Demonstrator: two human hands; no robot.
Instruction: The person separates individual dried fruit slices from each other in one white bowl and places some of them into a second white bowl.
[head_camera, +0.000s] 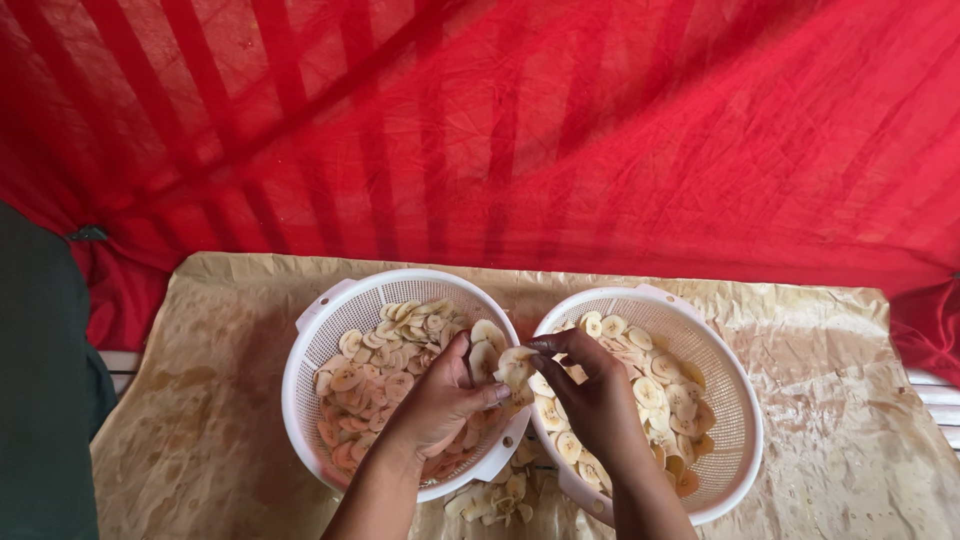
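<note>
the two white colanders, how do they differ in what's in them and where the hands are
The left colander holds darker, browner slices; the right colander holds paler, yellow ones. The left hand sits over the left colander; the right hand is over the right colander, both pinching slices between the rims. Both are round, white, perforated and handled.

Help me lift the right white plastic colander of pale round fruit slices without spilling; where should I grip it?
Grip the right white plastic colander by its small flat handle tab on the far rim, coming from above. A second tab seems to sit on the near rim, behind the right hand. The perforated walls offer poorer purchase.
</note>
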